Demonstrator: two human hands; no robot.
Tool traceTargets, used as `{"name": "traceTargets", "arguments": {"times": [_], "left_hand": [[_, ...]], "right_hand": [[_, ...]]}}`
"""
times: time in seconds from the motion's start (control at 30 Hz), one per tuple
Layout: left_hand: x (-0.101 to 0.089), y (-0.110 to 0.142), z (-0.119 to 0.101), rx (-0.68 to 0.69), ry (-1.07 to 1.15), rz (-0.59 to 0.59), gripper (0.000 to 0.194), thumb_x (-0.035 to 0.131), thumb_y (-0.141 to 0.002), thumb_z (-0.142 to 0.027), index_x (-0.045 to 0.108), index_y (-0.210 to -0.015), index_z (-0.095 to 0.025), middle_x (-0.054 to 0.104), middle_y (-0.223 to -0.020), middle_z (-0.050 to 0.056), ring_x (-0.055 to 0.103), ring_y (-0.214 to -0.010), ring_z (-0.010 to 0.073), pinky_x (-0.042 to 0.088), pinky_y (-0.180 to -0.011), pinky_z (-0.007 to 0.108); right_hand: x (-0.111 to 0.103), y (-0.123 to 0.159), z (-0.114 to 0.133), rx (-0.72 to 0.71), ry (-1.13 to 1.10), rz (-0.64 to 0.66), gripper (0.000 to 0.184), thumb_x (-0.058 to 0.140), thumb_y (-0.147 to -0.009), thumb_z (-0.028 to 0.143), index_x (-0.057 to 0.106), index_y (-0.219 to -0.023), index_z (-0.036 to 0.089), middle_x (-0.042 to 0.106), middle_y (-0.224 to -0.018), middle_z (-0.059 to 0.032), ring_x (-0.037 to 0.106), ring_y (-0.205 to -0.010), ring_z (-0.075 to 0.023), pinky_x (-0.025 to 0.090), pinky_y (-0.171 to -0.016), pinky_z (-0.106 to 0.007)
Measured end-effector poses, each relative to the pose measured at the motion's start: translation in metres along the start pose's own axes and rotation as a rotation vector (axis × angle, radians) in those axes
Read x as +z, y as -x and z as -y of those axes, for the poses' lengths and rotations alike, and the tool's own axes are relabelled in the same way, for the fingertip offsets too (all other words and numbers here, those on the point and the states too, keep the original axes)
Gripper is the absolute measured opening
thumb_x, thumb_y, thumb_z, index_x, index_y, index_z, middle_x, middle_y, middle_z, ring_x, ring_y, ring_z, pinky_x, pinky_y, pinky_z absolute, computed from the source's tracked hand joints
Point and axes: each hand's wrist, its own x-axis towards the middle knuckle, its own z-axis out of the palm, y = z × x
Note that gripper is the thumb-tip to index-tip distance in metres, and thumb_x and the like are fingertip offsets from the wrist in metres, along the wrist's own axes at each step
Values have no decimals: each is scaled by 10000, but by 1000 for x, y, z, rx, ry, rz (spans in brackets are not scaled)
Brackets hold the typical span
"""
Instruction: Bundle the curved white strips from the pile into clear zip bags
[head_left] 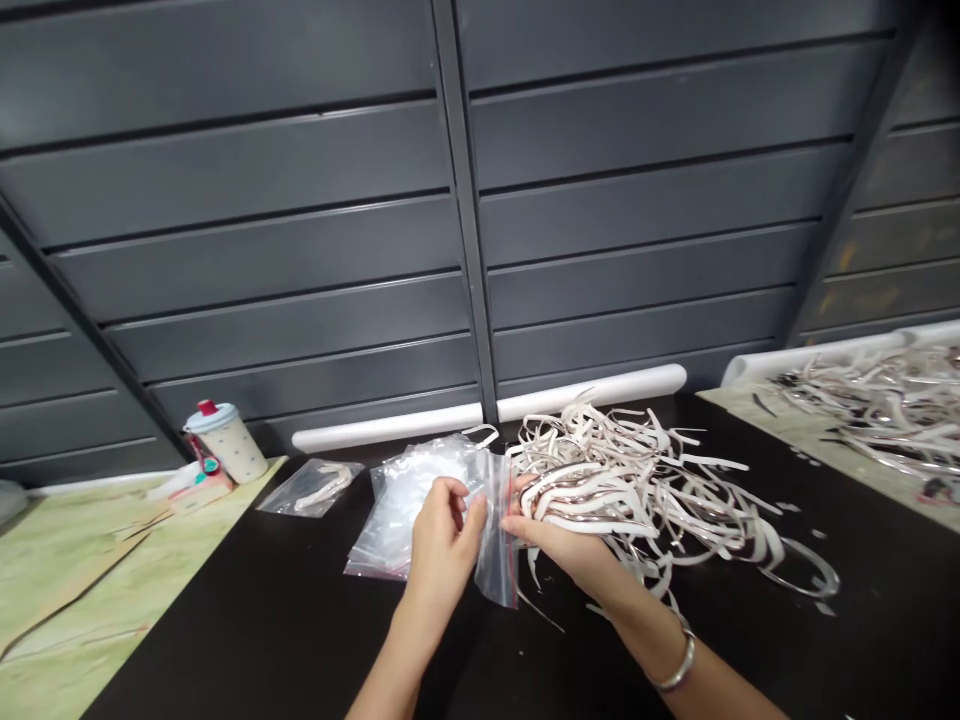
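A clear zip bag with a red line along its edge hangs upright between my two hands. My left hand is closed, with thumb and curled fingers at the bag's left side. My right hand is closed around the left end of a bundle of white and silvery strips, its fingertips touching the bag's right edge. Behind the bundle lies a tangled pile of similar strips. Under and beyond my left hand lies a stack of clear zip bags.
On the black table, a clear bag with strips inside lies left of the stack. A lidded cup stands at far left. White rolls run along the grey panel wall. More strips lie at right.
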Motion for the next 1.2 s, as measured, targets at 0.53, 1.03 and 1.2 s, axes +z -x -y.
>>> {"name": "traceTargets", "arguments": {"times": [0.53, 1.03, 1.2], "left_hand": [[0, 12, -14, 18, 97, 328, 275, 456, -865, -382, 495, -670, -191, 509, -556, -35, 460, -520, 110, 326, -493, 208], [-6, 12, -19, 55, 139, 306, 143, 487, -790, -207, 452, -653, -185, 520, -609, -27, 495, -548, 103, 374, -510, 203], [3, 22, -23, 78, 188, 147, 404, 469, -749, -123, 384, -1136, -197, 531, -810, -13, 556, -604, 114, 446, -564, 233]], "right_hand": [[-5, 11, 14, -13, 224, 190, 151, 604, -777, 244, 458, -760, 207, 448, -680, 51, 439, -658, -125, 389, -656, -269], [-29, 12, 21, 46, 188, 256, 185, 601, -800, 337, 496, -754, 192, 439, -617, 39, 412, -549, -117, 351, -500, -258], [-15, 25, 31, -189, 478, 281, 101, 468, -884, 279, 524, -830, 215, 554, -866, -29, 511, -818, -182, 440, -763, -349]]}}
